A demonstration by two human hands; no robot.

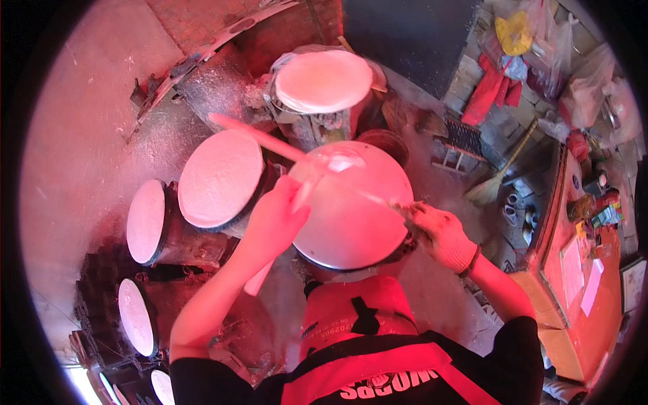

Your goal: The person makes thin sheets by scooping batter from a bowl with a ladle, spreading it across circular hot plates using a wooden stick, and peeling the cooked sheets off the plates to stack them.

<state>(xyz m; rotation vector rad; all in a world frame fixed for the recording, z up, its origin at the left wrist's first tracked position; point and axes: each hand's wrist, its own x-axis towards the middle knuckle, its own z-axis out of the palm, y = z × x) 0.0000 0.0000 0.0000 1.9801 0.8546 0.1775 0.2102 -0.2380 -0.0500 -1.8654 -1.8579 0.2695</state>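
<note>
A round, shiny griddle is directly in front of me. My left hand, bare, is closed round a pale wooden handle held over the griddle's left side. A long wooden bar crosses near the handle's upper end; whether the two are joined is blurred. From that crossing a thin blurred streak runs toward my right hand. This hand wears a knitted glove and is at the griddle's right rim, its fingers curled together. What lies between those fingers is too small to make out.
A round griddle topped with a pale sheet stands left, another at the far side. Several more line the left. A red bucket-like container is close to my body. At right are a broom and an orange-topped table.
</note>
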